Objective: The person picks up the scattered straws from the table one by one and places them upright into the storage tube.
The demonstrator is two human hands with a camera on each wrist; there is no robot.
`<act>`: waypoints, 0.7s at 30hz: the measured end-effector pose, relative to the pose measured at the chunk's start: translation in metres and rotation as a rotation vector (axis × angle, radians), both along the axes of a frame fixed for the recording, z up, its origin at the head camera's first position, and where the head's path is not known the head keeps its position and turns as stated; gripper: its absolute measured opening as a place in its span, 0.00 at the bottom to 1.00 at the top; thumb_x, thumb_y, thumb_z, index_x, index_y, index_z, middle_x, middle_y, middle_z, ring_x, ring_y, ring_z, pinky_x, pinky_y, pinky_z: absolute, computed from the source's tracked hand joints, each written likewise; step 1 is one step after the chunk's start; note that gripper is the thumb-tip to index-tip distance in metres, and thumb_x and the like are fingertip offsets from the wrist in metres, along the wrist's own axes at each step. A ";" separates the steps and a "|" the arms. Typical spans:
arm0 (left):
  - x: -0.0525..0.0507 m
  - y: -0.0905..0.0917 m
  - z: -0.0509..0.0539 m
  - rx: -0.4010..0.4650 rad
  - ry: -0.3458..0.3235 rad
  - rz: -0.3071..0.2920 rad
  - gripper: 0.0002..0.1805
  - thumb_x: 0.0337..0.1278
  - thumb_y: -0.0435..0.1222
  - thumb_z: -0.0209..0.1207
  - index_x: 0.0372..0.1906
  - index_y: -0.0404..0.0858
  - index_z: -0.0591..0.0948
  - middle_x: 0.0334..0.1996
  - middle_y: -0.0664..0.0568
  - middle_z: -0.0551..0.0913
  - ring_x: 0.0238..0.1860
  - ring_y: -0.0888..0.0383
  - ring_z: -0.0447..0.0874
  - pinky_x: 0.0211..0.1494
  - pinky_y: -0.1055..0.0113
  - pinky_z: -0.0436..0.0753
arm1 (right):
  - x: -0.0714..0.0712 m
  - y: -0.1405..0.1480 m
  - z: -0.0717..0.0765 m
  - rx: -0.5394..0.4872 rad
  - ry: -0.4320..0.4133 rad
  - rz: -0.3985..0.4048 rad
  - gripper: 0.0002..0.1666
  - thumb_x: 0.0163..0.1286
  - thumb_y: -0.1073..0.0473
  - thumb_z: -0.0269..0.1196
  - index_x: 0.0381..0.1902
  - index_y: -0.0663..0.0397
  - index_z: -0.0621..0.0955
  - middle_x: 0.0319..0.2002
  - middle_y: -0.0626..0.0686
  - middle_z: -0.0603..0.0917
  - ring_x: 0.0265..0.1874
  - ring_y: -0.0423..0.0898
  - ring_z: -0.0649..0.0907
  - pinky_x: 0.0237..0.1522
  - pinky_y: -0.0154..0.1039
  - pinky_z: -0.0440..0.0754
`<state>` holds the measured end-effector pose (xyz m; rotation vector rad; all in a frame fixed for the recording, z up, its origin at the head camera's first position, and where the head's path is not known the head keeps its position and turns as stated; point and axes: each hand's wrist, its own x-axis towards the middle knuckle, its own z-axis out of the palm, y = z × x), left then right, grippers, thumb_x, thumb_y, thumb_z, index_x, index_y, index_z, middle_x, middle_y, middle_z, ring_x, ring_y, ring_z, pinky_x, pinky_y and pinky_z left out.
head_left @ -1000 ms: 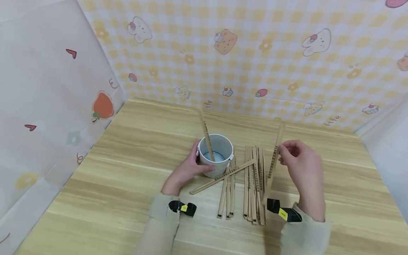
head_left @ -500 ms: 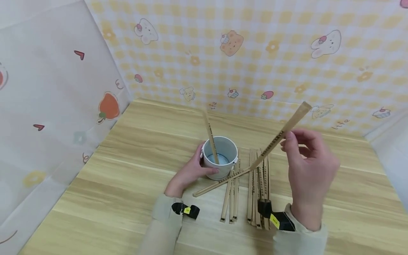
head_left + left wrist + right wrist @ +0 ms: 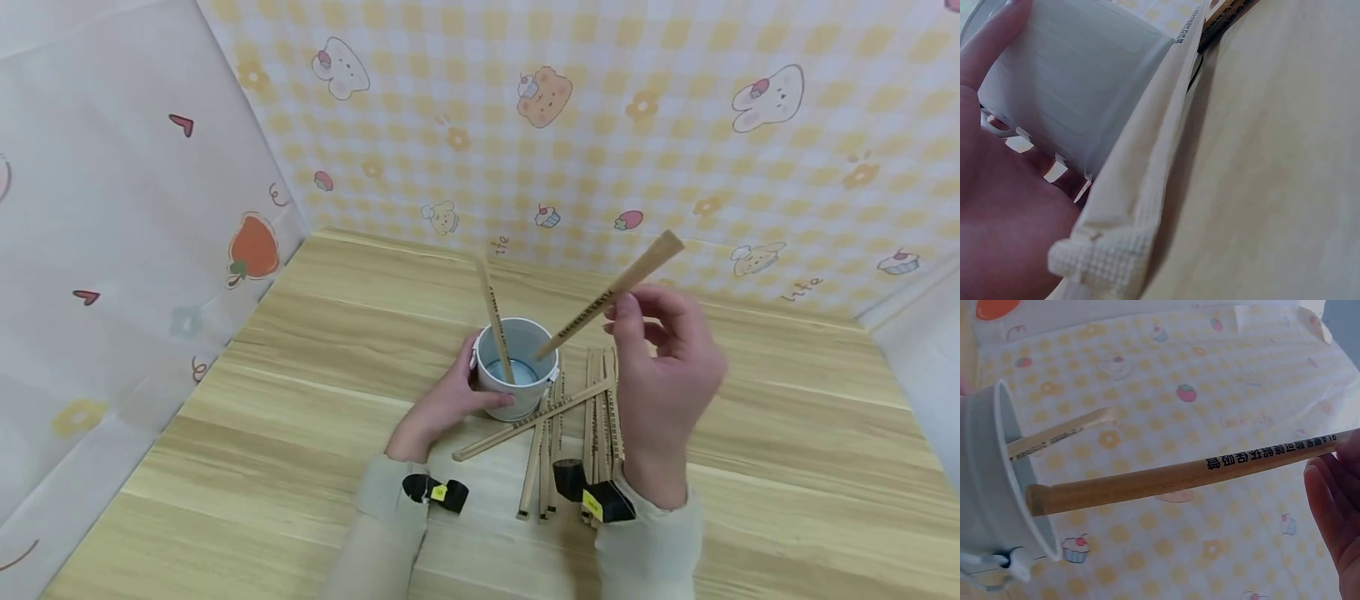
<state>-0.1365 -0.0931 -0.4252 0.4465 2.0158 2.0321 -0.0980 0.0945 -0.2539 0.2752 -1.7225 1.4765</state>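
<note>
My left hand (image 3: 438,410) grips a small white bucket (image 3: 531,400) from its left side, thumb across the front wall. One paper-wrapped straw (image 3: 492,312) stands in the bucket, leaning left above the rim. Between thumb and fingers, my right hand (image 3: 667,367) pinches another wrapped straw (image 3: 1147,484) near its upper part. That straw slants down to the left, its lower end at the bucket's mouth in the right wrist view. In the left wrist view, a wrapped straw (image 3: 1135,162) lies close below the bucket wall.
A loose wrapped straw (image 3: 487,442) lies slantwise in front of the bucket, across a few others (image 3: 531,475). Several more straws (image 3: 600,417) lie side by side on the wooden table (image 3: 247,467), partly hidden by the right forearm. A patterned cloth wall (image 3: 450,100) stands behind.
My right hand has lifted the wrapped straw off the right side, tilted it and carried it left to the bucket. My left hand keeps its grip on the bucket.
</note>
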 end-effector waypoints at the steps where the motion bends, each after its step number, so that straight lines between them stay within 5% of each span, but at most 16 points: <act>1: 0.000 0.000 0.000 0.001 0.003 0.002 0.52 0.33 0.34 0.70 0.64 0.59 0.52 0.59 0.53 0.61 0.59 0.51 0.60 0.61 0.52 0.60 | -0.003 0.000 -0.004 0.016 -0.008 0.005 0.06 0.57 0.69 0.59 0.31 0.71 0.78 0.27 0.58 0.81 0.25 0.46 0.80 0.25 0.32 0.78; 8: 0.002 0.000 0.007 0.015 -0.011 0.000 0.52 0.33 0.32 0.70 0.64 0.57 0.52 0.59 0.53 0.61 0.59 0.51 0.60 0.60 0.52 0.61 | -0.027 -0.001 -0.034 0.150 -0.067 0.005 0.09 0.59 0.60 0.60 0.32 0.63 0.81 0.29 0.48 0.83 0.25 0.41 0.80 0.27 0.30 0.79; 14: 0.008 0.000 0.022 0.009 -0.015 -0.006 0.51 0.35 0.31 0.69 0.65 0.52 0.50 0.61 0.51 0.59 0.61 0.49 0.57 0.61 0.52 0.60 | -0.039 -0.006 -0.052 0.284 -0.084 0.020 0.11 0.60 0.57 0.59 0.33 0.60 0.81 0.29 0.49 0.83 0.28 0.40 0.80 0.28 0.31 0.79; 21: 0.010 0.000 0.026 -0.020 -0.027 -0.007 0.51 0.37 0.32 0.68 0.66 0.51 0.49 0.62 0.50 0.57 0.61 0.48 0.57 0.61 0.54 0.60 | -0.048 -0.014 -0.071 0.397 -0.127 0.040 0.10 0.61 0.57 0.59 0.34 0.59 0.80 0.29 0.50 0.83 0.29 0.42 0.80 0.28 0.37 0.80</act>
